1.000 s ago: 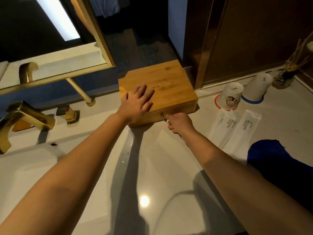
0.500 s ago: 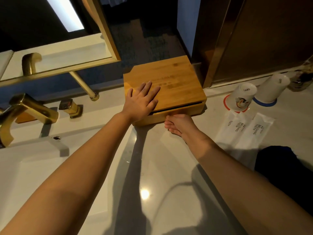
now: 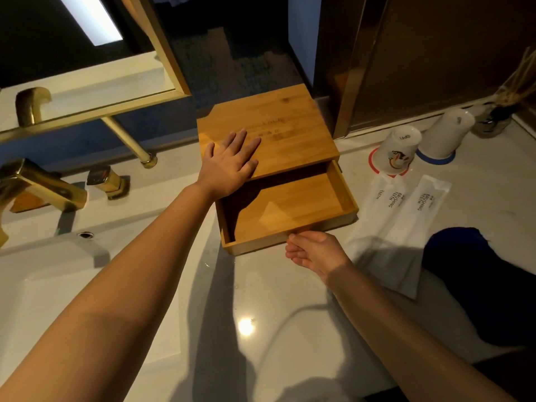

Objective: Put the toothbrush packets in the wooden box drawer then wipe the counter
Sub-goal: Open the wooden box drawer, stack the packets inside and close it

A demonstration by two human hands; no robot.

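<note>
A wooden box (image 3: 290, 123) stands on the white counter (image 3: 261, 300) against the back wall. Its drawer (image 3: 290, 210) is pulled far out towards me and is empty inside. My left hand (image 3: 229, 166) lies flat on the box lid, fingers spread. My right hand (image 3: 316, 250) is curled at the drawer's front edge, fingers on the small knob. Two white toothbrush packets (image 3: 385, 216) lie side by side on the counter just right of the drawer. A dark blue cloth (image 3: 478, 282) lies further right, near the counter's front.
Two upturned white cups (image 3: 400, 149) stand behind the packets, with a reed diffuser (image 3: 499, 114) at the far right. A gold tap (image 3: 37, 187) and sink basin (image 3: 58, 280) are on the left, under a gold-framed mirror (image 3: 87, 82).
The drawer has gone from shut to slightly open to far out, drawn by my right hand towards me. My left hand has stayed flat on the lid.
</note>
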